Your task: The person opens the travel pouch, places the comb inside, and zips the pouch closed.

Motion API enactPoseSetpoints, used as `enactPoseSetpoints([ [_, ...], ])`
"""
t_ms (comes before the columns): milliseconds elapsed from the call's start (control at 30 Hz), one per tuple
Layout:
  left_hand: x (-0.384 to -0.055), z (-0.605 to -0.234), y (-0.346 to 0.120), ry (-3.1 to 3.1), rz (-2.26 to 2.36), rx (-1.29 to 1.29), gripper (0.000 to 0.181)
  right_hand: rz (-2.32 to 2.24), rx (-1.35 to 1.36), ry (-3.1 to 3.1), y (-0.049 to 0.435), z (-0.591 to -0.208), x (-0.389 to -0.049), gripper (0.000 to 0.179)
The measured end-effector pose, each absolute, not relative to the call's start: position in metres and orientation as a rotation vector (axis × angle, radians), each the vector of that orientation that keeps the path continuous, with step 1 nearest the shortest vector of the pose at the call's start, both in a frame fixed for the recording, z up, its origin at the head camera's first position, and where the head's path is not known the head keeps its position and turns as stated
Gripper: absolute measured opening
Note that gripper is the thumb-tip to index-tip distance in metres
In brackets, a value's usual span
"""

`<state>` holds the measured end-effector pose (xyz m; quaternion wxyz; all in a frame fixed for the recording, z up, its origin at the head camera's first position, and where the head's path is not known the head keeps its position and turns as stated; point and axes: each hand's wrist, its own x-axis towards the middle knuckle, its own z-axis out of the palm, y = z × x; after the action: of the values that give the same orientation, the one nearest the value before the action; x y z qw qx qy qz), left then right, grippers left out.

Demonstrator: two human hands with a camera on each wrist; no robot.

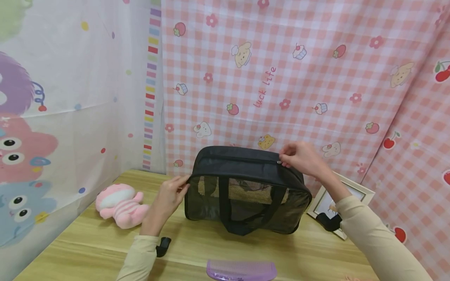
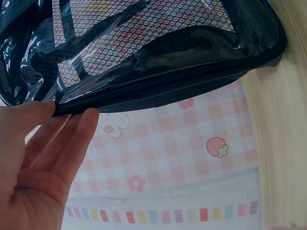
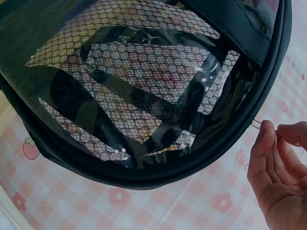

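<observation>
A black bag (image 1: pixel 207 197) with a see-through front, mesh behind it and two dark carry straps stands upright on the wooden table. My left hand (image 1: pixel 172 193) pinches the bag's upper left edge; the left wrist view shows the thumb on one side of the black piping (image 2: pixel 110 98) and fingertips on the other. At the top right, my right hand (image 1: pixel 299 158) pinches the small metal zipper pull (image 1: pixel 279 162) between thumb and forefinger. In the right wrist view, part of that pull (image 3: pixel 256 124) sticks out from the fingertips beside the bag's rim.
A pink and white plush toy (image 1: pixel 123 207) lies left of the bag. In front is a purple comb (image 1: pixel 242 270) near the table's (image 1: pixel 186 249) front edge. A framed picture (image 1: pixel 321 203) leans at the right, partly behind my right forearm. Patterned curtains (image 1: pixel 316 70) hang behind.
</observation>
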<state>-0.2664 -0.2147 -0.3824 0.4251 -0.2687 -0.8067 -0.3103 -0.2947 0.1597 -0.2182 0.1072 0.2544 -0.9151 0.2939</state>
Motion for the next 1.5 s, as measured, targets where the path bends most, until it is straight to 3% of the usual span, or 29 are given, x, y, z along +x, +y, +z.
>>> enactPoseSetpoints([
  [1500,-0.263,-0.381,-0.22,-2.067,-0.778,-0.646,0.027,0.874,0.849,-2.683,0.119,-0.212,-0.299,0.011],
])
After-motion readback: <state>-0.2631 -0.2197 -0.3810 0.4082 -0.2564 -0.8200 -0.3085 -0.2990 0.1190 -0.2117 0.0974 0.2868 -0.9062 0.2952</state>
